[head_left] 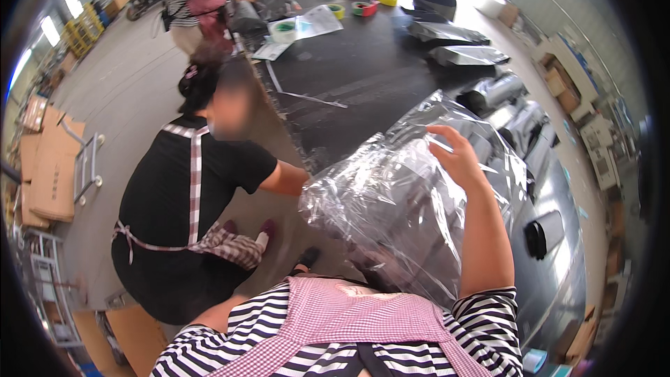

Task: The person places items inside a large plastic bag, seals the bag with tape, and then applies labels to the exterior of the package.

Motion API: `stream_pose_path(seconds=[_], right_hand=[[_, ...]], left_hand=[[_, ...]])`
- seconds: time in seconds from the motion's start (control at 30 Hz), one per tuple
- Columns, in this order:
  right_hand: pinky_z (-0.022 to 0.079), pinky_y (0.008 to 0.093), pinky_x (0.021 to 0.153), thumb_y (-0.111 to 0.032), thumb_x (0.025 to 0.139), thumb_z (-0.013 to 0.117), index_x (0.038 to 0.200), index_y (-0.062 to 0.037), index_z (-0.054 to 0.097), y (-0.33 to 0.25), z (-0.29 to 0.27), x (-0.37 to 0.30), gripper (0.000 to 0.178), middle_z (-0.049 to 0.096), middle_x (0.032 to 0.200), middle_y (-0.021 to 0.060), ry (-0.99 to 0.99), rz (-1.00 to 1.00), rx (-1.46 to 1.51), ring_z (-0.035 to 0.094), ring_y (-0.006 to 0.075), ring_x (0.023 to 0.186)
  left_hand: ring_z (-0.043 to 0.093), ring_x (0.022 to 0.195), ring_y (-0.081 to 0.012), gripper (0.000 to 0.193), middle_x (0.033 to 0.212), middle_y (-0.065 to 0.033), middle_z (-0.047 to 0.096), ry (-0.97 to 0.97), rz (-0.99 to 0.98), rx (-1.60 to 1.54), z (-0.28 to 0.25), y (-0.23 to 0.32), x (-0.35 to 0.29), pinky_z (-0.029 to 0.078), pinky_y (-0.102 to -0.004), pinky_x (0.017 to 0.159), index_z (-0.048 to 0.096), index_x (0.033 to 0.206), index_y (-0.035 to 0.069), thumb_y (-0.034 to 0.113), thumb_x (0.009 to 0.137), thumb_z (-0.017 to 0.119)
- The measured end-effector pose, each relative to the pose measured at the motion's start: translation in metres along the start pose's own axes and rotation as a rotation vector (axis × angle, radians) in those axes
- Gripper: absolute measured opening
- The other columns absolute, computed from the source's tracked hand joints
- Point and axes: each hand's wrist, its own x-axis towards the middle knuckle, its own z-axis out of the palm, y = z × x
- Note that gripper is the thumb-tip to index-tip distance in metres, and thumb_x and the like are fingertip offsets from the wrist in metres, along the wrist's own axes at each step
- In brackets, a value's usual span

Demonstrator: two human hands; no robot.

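Observation:
A large, shiny, crumpled clear plastic bag or sheet [391,195] spreads over the near edge of the dark table. Whether something dark lies inside it or the table shows through, I cannot tell. My right hand [457,157] is over its upper right part, fingers apart and slightly bent; whether they touch the plastic is unclear. Only a bit of my left arm [218,313] shows at the lower left, and its hand is hidden. On the left a co-worker in a black shirt [188,195] bends down, one forearm reaching to the plastic's left edge, that hand mostly hidden.
Several silver and black wrapped packages [471,55] lie along the table's right side, with a black roll-like bundle [543,234] nearer. Tape rolls [364,8] and papers [319,22] sit at the far end, where two other people stand. Cardboard [56,167] leans at left beside a trolley [87,164].

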Motion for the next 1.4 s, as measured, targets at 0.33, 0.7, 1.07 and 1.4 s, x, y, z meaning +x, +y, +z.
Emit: stream_pose_path(seconds=[0.33, 0.7, 1.07, 1.4], right_hand=[[0.032, 0.0375, 0.112, -0.029, 0.090, 0.069, 0.151, -0.0072, 0.033, 0.083, -0.084, -0.295, 0.075, 0.041, 0.147, 0.0211, 0.582, 0.567, -0.278, 0.041, 0.0329, 0.136], [0.029, 0.0339, 0.113, -0.022, 0.088, 0.070, 0.158, -0.0083, 0.009, 0.154, -0.010, -0.312, 0.094, 0.029, 0.156, 0.0186, 0.701, 0.449, 0.846, 0.038, 0.0260, 0.137], [0.027, 0.0346, 0.113, -0.024, 0.085, 0.064, 0.156, -0.0057, 0.021, 0.127, 0.043, -0.357, 0.085, 0.033, 0.155, 0.0106, 0.932, 0.380, 0.850, 0.036, 0.0232, 0.139], [0.020, 0.0386, 0.117, -0.032, 0.102, 0.046, 0.154, -0.0017, 0.020, 0.203, 0.040, -0.389, 0.066, 0.028, 0.157, 0.0141, 0.828, 0.258, 0.919, 0.028, 0.0256, 0.144]], left_hand=[[0.068, 0.088, -0.0201, 0.027, 0.100, -0.0151, 0.072, -0.323, 0.376, -0.441, -0.342, 0.285, -0.101, 0.054, -0.0368, 0.078, 0.070, 0.108, -0.001, 0.015, 0.093, 0.054], [0.039, 0.135, -0.0206, 0.064, 0.150, -0.0119, 0.038, -0.189, 0.856, -1.079, -0.321, 0.418, 0.164, 0.031, -0.0315, 0.111, 0.014, 0.157, 0.008, 0.025, 0.104, 0.047], [0.029, 0.143, -0.0213, 0.074, 0.156, -0.0092, 0.031, -0.402, 0.742, -1.071, -0.285, 0.452, 0.148, 0.023, -0.0352, 0.116, 0.016, 0.157, 0.009, 0.019, 0.094, 0.055], [0.053, 0.124, -0.0200, 0.064, 0.140, -0.0119, 0.050, -0.470, 0.802, -1.260, -0.250, 0.485, 0.220, 0.044, -0.0354, 0.104, 0.030, 0.148, 0.002, 0.027, 0.098, 0.061]])
